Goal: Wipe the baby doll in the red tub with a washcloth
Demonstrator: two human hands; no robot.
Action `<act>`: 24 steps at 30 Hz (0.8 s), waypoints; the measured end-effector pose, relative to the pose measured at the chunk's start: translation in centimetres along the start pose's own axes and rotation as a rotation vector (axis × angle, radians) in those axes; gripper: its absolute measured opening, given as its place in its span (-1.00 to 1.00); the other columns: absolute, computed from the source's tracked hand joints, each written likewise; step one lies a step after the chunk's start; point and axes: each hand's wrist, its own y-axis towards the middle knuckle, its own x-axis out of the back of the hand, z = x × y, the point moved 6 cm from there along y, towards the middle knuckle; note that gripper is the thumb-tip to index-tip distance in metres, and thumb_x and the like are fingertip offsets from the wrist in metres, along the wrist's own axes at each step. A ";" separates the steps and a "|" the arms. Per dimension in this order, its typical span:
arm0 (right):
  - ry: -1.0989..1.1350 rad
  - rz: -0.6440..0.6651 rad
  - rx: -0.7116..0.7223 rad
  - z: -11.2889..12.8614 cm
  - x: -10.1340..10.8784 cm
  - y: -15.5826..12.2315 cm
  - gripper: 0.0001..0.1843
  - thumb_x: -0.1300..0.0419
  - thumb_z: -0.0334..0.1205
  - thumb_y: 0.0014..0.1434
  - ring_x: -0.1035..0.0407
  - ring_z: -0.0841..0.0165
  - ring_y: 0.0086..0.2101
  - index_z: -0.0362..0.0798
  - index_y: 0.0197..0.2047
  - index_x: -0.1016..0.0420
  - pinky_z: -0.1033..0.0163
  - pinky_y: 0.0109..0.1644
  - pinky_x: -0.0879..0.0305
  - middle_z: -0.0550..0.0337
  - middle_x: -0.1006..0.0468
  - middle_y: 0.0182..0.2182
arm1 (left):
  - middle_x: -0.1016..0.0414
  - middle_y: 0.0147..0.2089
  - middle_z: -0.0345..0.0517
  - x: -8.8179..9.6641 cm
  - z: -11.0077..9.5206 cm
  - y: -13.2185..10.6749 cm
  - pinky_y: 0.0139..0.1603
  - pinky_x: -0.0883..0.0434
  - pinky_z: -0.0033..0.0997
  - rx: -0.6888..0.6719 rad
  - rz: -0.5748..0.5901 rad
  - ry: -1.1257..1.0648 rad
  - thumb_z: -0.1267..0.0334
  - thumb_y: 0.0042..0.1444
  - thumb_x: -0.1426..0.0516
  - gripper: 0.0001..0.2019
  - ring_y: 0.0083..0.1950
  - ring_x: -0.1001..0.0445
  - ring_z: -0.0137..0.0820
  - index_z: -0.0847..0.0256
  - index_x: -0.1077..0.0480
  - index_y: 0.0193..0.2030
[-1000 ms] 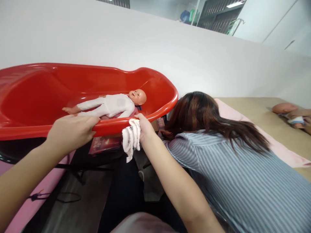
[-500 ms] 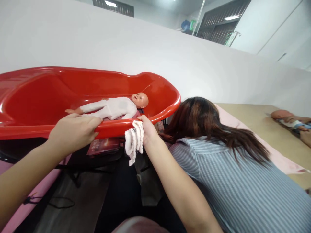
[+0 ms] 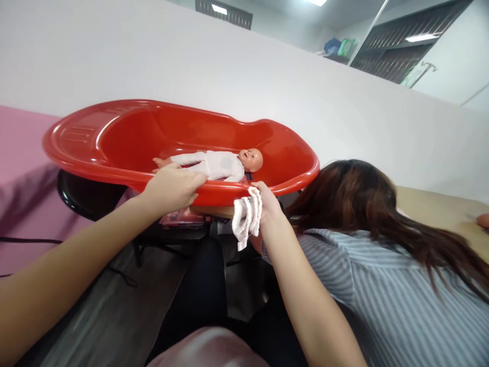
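A red plastic baby bathtub [image 3: 114,137] stands raised in front of a white wall. Inside it a baby doll [image 3: 217,164] in a white suit lies on its back, head to the right. My left hand [image 3: 170,187] grips the tub's near rim with the fingers curled over it. My right hand [image 3: 267,206] is at the rim further right, closed round a small white washcloth [image 3: 246,216] that hangs down below the rim.
A person in a blue striped shirt [image 3: 385,300] with long dark hair bends low at my right, head close to the tub's end. A pink surface [image 3: 19,168] lies at the left. A black stand [image 3: 84,196] sits under the tub. A tan mat [image 3: 439,211] lies at the right.
The view has swung left, so the tub sits further right in the picture and its left end shows. Both hands keep their hold on the rim and the cloth.
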 end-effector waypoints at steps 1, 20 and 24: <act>-0.002 0.001 -0.004 -0.1 0.0 0.0 -0.76 -0.14 -0.18 0.30 -0.26 0.34 -0.61 0.05 -0.42 -0.26 0.25 -0.47 -0.33 0.30 -0.38 -0.64 | -0.67 -0.16 0.06 -0.1 -0.1 0.0 -0.10 -0.46 -0.06 -0.011 0.022 0.051 0.38 0.25 -0.08 -0.81 -0.11 -0.64 -0.04 0.22 -0.54 -0.15; 0.037 -0.025 -0.025 0.0 -0.5 -0.7 -0.73 -0.12 -0.23 0.35 -0.31 0.35 -0.58 0.01 -0.43 -0.31 0.27 -0.38 -0.43 0.28 -0.40 -0.64 | -0.64 -0.19 -0.01 -0.7 0.2 -0.3 -0.08 -0.42 -0.07 -0.105 -0.028 0.111 0.37 0.35 -0.05 -0.85 -0.17 -0.61 -0.13 0.21 -0.46 -0.13; 0.071 -0.033 -0.024 0.0 -1.0 -1.1 -0.76 -0.13 -0.21 0.34 -0.37 0.30 -0.52 -0.02 -0.40 -0.37 0.26 -0.35 -0.46 0.23 -0.44 -0.61 | -0.64 -0.17 0.02 -0.2 0.5 -0.2 0.01 -0.43 -0.03 -0.099 -0.009 0.074 0.38 0.35 -0.06 -0.87 -0.10 -0.62 -0.08 0.23 -0.45 -0.13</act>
